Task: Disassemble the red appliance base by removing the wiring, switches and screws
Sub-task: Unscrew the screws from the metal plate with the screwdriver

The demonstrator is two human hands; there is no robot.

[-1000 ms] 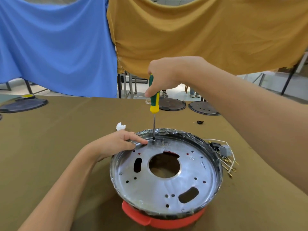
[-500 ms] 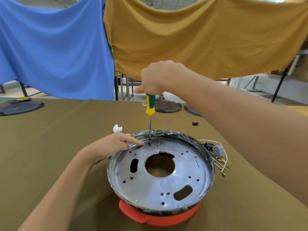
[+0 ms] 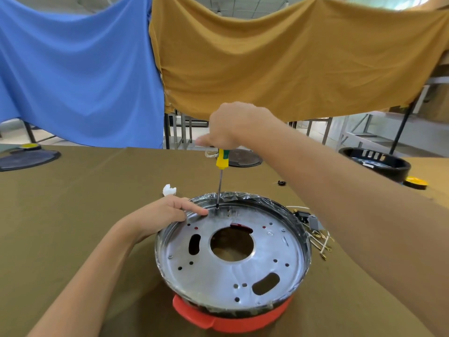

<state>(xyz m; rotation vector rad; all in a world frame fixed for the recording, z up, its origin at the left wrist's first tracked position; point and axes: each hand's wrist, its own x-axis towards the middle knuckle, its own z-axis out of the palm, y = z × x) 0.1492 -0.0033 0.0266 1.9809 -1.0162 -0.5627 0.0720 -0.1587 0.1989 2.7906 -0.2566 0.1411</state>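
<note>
The red appliance base (image 3: pixel 233 321) sits on the table in front of me, with a round silver metal plate (image 3: pixel 218 273) on top that has a large centre hole and several slots. My right hand (image 3: pixel 230 125) grips the green and yellow screwdriver (image 3: pixel 222 159) upright, its tip set on the plate's far edge. My left hand (image 3: pixel 162 215) rests on the plate's left rim, index finger stretched toward the screwdriver tip. Loose wiring with a small grey switch block (image 3: pixel 314 226) lies on the table right of the base.
The table is covered by an olive cloth (image 3: pixel 85 215). A white scrap (image 3: pixel 169 190) lies behind my left hand. Dark round lids sit at far left (image 3: pixel 26 159) and behind the screwdriver (image 3: pixel 244 158). A black pot shell (image 3: pixel 379 164) stands far right. Blue and mustard cloths hang behind.
My right hand has turned on the screwdriver handle, covering more of it, while the tip stays at the same spot. My left hand keeps its place on the rim.
</note>
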